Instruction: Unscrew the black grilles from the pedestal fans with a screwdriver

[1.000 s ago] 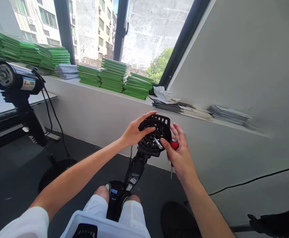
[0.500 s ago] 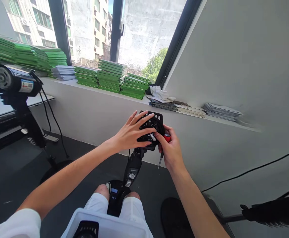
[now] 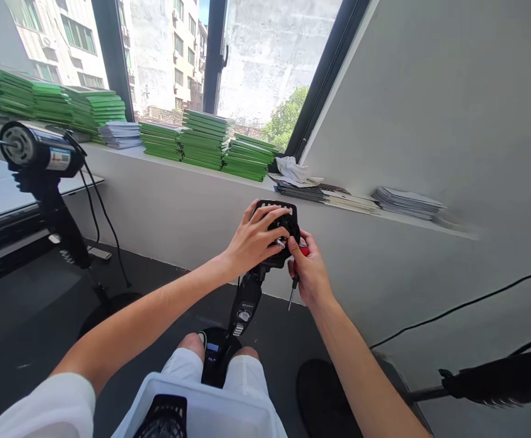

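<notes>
A black slotted housing (image 3: pixel 276 207) with a silver shaft sits on top of a black stand (image 3: pixel 246 304) between the knees. Over its left side and front lies my left hand (image 3: pixel 258 238), fingers bent and pressed on the housing near the shaft. At the lower right edge my right hand (image 3: pixel 309 267) grips a red-handled screwdriver (image 3: pixel 293 292), its metal tip pointing down, while the thumb rests near the housing's edge. The fingers hide much of the housing's front.
A white bin (image 3: pixel 229 413) on the lap holds another black slotted part (image 3: pixel 165 417). At the left stands a black motor unit (image 3: pixel 41 149) with hanging cables. Stacks of green pieces (image 3: pixel 201 143) line the windowsill. Another black unit (image 3: pixel 502 380) is at the lower right.
My left hand's spread fingers have bent closer together over the housing. My right hand and the screwdriver have shifted only slightly. The view has moved a little.
</notes>
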Demonstrator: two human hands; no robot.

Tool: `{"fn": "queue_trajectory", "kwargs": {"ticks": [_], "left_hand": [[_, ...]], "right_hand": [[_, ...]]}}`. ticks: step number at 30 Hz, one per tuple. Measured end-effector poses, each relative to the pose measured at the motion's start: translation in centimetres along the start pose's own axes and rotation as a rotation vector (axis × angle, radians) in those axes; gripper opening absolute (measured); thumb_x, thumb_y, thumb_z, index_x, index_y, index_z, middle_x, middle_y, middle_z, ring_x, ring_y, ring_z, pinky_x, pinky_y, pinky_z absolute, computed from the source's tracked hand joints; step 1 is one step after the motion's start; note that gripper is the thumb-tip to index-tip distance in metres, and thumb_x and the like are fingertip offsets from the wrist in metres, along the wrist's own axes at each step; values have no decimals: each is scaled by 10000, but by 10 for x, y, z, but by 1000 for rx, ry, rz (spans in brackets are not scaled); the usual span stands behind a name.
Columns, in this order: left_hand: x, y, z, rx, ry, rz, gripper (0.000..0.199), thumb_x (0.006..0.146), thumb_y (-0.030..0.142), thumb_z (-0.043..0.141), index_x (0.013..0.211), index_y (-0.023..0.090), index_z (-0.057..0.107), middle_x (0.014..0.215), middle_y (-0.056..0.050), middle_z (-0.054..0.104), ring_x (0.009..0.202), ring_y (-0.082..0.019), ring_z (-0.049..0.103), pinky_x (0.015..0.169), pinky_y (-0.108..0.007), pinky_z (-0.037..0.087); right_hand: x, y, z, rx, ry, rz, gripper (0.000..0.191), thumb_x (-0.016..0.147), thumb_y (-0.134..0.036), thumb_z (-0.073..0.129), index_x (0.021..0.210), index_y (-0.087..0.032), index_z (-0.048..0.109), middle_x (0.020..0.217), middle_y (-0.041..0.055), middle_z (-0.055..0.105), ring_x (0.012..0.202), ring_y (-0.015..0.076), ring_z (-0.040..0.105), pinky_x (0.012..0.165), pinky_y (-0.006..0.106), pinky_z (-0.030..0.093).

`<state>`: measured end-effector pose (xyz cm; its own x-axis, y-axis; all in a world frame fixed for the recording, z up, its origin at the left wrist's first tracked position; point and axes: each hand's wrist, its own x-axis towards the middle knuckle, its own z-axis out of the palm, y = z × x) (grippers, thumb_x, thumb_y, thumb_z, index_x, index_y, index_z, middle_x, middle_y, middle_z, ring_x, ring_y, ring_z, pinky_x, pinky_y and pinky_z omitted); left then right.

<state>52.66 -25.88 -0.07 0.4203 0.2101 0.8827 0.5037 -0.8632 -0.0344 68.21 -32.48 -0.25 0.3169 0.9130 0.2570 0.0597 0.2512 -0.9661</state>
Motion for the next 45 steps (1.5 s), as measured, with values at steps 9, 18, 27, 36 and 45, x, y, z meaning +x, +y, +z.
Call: {"fn": "queue_trajectory", "kwargs": {"ticks": [9, 18, 27, 36, 45], "left_hand": [[2, 3, 2, -34, 14, -32, 132, 971, 260, 622, 1053, 283, 724, 1454, -47, 622, 1401, -228, 509, 1294, -540, 275], [2, 3, 1, -57, -17, -62, 129, 978, 283, 612, 1020, 282, 734, 1478, -36, 605, 1409, -240, 501, 1301, -556, 263], [1, 2, 5, -24, -25, -43, 147, 994, 302, 584, 1042, 278, 721, 1502, -40, 582, 1443, -236, 463, 1304, -560, 257], [2, -2, 5, -24, -31, -45, 144, 965, 278, 629, 1066, 294, 731, 1508, -34, 578, 1443, -249, 470, 1304, -575, 254], [1, -3, 4, -77, -44, -46, 218, 960, 248, 636, 1162, 300, 702, 1536, -53, 548, 1470, -264, 448, 1307, -606, 226]], "right_hand": [[-29, -68, -6, 256, 186, -625, 498, 810, -497, 651, 521, -220, 354, 425, -49, 334, 372, 100, 320, 354, 239, 218], [-33, -101, 13, 183, -110, -854, 419, 933, -351, 443, 553, -225, 315, 437, -37, 219, 375, 102, 172, 409, 296, 201], [-19, -91, 22, 168, -32, -871, 463, 907, -404, 536, 525, -244, 330, 415, -48, 231, 353, 102, 211, 384, 286, 213], [-35, -94, -5, -640, -98, -1343, 170, 1024, -248, 486, 912, -238, 614, 926, 54, 669, 937, 216, 699, 770, 377, 571], [-72, -134, -24, -1780, 49, -1095, 353, 1040, -474, 456, 840, -209, 576, 520, 10, 522, 498, 157, 441, 548, 295, 321]]}}
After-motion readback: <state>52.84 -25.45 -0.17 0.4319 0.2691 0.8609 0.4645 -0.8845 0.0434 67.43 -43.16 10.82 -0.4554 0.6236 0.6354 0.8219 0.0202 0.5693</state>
